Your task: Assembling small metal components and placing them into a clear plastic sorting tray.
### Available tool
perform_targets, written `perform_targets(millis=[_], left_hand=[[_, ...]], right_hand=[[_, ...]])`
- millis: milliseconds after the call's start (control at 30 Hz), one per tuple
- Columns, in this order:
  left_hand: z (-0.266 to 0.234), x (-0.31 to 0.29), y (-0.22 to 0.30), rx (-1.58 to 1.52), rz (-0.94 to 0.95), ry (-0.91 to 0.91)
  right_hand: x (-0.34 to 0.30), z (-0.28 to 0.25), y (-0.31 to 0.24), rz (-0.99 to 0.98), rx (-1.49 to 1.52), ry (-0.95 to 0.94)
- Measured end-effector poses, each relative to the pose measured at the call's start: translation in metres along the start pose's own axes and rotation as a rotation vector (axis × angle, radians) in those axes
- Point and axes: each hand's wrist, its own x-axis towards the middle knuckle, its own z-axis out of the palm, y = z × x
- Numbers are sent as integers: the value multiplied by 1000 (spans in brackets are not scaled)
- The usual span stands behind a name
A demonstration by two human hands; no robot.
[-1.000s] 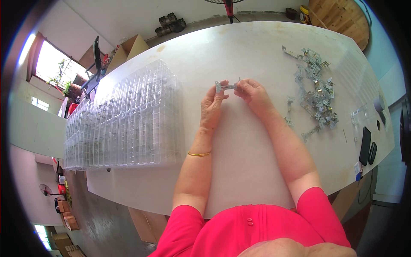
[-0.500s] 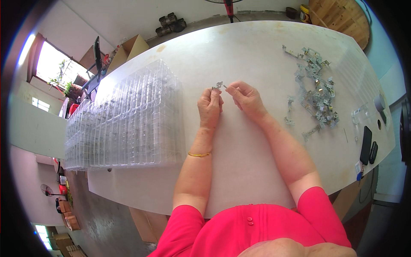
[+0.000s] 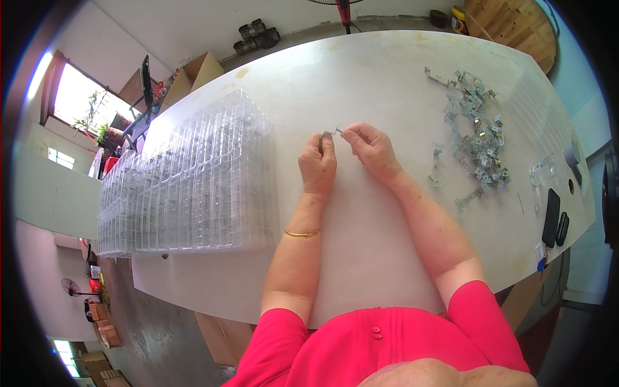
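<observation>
Over the middle of the pale table (image 3: 367, 271), my left hand (image 3: 317, 169) pinches a small silvery metal part (image 3: 328, 133) between thumb and fingers. Most of that part is hidden by the fingers. Close beside it on the right, my right hand (image 3: 374, 153) is closed on a thin metal piece (image 3: 338, 130) whose tip points at the part. Whether the two pieces touch is too small to tell. A loose pile of similar metal parts (image 3: 480, 138) lies to the right of my hands.
Stacked clear plastic trays (image 3: 200, 187) with compartments stand at the left. Along the right edge lie a black phone-like object (image 3: 551, 218), a smaller dark case (image 3: 562, 228), a clear plastic container (image 3: 543, 173) and a thin rod (image 3: 521, 203). A carton (image 3: 198, 72) stands beyond the table.
My left hand has turned, so the metal part now shows less and sits lower in the fingers. The thin piece in my right hand is tilted differently. The pile and trays are unchanged.
</observation>
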Motion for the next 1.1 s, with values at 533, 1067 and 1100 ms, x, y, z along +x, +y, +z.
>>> perform_targets(millis=[533,1067,1100], left_hand=[[3,-2,-7,271,241,10],[7,-7,3,295,318,-87],[4,-6,4,173,144,-94]], right_hand=[[-2,-1,2,7,-35,-24],[6,1,13,-381,-303,299],[6,2,12,-381,-257,356]])
